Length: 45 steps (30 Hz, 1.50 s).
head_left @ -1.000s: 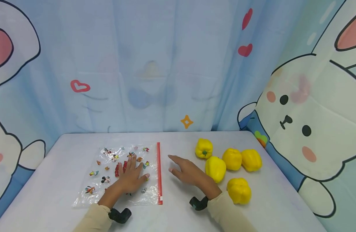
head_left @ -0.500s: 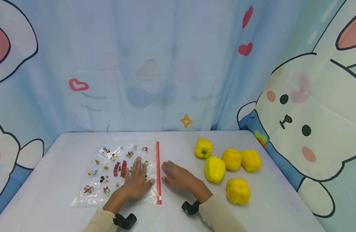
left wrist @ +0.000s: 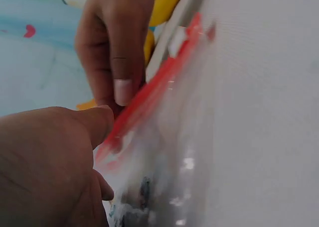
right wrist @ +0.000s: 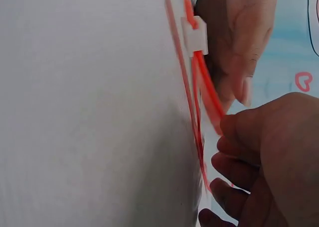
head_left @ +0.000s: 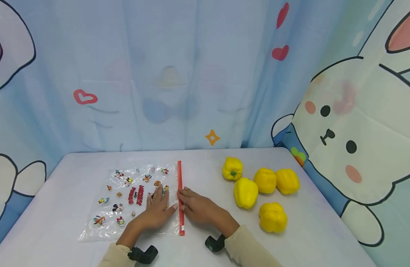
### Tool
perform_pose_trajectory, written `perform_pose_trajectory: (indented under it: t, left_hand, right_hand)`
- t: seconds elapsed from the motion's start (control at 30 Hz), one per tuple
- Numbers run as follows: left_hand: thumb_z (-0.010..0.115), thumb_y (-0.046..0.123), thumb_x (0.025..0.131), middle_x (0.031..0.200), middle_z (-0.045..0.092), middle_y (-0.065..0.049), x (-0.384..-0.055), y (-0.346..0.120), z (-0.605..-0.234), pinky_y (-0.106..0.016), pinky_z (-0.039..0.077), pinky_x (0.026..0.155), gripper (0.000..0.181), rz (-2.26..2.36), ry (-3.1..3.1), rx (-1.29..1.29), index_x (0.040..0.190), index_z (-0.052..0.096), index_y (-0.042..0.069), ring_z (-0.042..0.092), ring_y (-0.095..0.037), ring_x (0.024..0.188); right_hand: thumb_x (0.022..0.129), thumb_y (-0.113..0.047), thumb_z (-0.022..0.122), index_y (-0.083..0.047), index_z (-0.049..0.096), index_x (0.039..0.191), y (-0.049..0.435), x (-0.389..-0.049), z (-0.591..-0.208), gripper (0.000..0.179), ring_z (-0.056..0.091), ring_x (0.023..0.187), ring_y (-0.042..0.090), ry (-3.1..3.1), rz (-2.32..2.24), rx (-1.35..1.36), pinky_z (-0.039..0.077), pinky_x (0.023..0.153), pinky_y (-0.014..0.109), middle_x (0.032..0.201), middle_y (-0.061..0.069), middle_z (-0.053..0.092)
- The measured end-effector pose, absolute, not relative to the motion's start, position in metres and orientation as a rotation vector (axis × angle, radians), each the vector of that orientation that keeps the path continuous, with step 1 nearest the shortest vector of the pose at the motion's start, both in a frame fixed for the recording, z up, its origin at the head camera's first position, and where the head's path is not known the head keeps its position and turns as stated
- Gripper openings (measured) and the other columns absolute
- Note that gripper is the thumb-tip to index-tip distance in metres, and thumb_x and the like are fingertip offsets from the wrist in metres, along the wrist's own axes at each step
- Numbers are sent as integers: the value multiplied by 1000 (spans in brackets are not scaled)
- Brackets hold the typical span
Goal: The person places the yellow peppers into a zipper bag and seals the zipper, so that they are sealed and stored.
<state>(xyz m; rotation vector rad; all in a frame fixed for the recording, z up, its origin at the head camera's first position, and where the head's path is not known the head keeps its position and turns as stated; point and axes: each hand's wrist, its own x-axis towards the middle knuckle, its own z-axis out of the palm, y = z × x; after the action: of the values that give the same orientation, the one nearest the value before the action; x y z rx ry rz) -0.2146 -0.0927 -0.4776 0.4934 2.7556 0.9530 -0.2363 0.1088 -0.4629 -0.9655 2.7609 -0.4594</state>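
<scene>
A clear zip bag (head_left: 124, 183) printed with small cartoon figures lies flat on the table. Its right edge carries a red zip strip (head_left: 179, 174) with a white slider (right wrist: 198, 38) at the near end. My left hand (head_left: 157, 210) rests on the bag, fingers spread and straight, its thumb toward the strip. At the strip, my right hand (head_left: 201, 207) pinches the red edge between thumb and fingers. The right wrist view shows the red strip's two sides apart near the slider. In the left wrist view the strip is lifted and blurred.
Several yellow bell peppers, one of them a pepper (head_left: 246, 193) close to my right hand, stand on the right of the white-covered table (head_left: 221, 256). A blue curtain (head_left: 198, 74) with cartoon rabbits hangs behind the table's far edge.
My right hand has moved left and down from above the table to the red strip. My left hand has slid slightly right and nearer on the bag, uncovering the red lettering.
</scene>
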Motion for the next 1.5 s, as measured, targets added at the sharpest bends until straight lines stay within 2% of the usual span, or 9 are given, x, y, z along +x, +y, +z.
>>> perform_pose_trajectory:
  t: [0.13,0.3,0.47,0.7,1.03,1.23,1.4,1.5]
  left_hand:
    - [42,46,100,157,-3,-29,-214,-91,-478,-59,-11,112,79,900,2773,499,149,20,-12,-10,-41,144]
    - [38,54,99,158,-2,-26,-212,-91,-477,-57,-12,112,83,859,2790,475,149,21,-11,-10,-39,145]
    - [40,52,99,158,2,-28,-211,-91,-475,-60,-9,112,83,839,2789,484,149,22,-12,-7,-41,145]
    - [39,56,98,158,1,-28,-211,-96,-472,-60,-11,111,89,818,2788,438,149,16,-13,-7,-40,145]
    - [40,57,98,157,6,-30,-214,-100,-472,-62,-7,111,90,836,2838,343,147,19,-15,-3,-43,144]
    - [39,55,99,153,23,-29,-218,-100,-470,-62,6,113,81,887,2932,299,144,33,-13,14,-43,143]
    - [46,50,98,146,37,-26,-219,-101,-468,-60,21,111,73,924,3017,229,138,46,-11,31,-42,137]
    - [52,42,97,144,40,-26,-218,-100,-469,-60,23,110,66,936,3032,182,135,49,-12,34,-43,135]
  right_hand:
    - [101,-23,52,-13,38,150,108,-235,-461,53,23,144,16,2745,-486,-981,28,113,37,156,-4,30]
    - [100,-21,52,-11,44,147,107,-234,-461,49,27,143,16,2725,-477,-1007,28,113,38,154,-1,36]
    - [100,-21,53,-12,47,145,108,-235,-462,47,27,143,15,2717,-436,-992,27,113,38,153,-1,38]
    - [100,-18,52,-13,47,146,112,-235,-461,46,26,143,17,2712,-461,-1043,26,114,39,153,-5,36]
    - [100,-15,51,-12,46,146,114,-236,-463,46,23,144,18,2692,-478,-1058,22,115,40,154,-3,34]
    - [100,-15,51,-12,45,147,115,-237,-463,47,22,145,19,2693,-477,-1059,21,116,41,155,-3,33]
    - [100,-14,51,-12,44,147,114,-238,-464,48,21,145,19,2681,-492,-1057,21,116,41,155,-3,33]
    - [100,-14,51,-12,43,147,114,-238,-464,48,21,145,19,2666,-507,-1057,20,116,41,156,-3,32]
